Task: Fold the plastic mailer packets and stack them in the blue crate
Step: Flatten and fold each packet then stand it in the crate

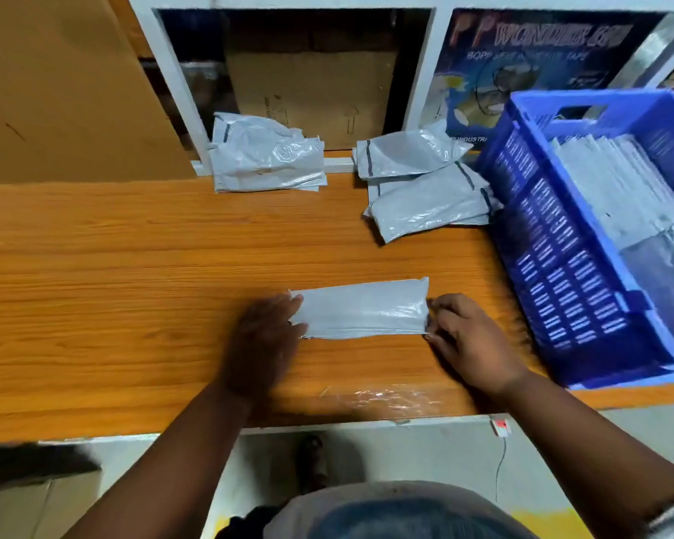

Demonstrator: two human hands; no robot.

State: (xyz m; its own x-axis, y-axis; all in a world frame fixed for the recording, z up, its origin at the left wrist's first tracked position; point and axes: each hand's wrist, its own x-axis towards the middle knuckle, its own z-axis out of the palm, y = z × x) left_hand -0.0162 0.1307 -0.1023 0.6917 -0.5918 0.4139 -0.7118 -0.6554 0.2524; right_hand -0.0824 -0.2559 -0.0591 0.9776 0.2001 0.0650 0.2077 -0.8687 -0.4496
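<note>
Both forearms reach forward: the left hand [263, 332] lies flat, fingers straight; the right hand [469, 336] pinches with curled fingers.

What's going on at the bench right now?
A person is folding a grey mailer packet on the wooden table. The left hand lies flat on its left end, blurred; the right hand pinches its right end. Two loose piles wait at the back: the left pile and the right pile. The blue crate on the right already holds packets.
</note>
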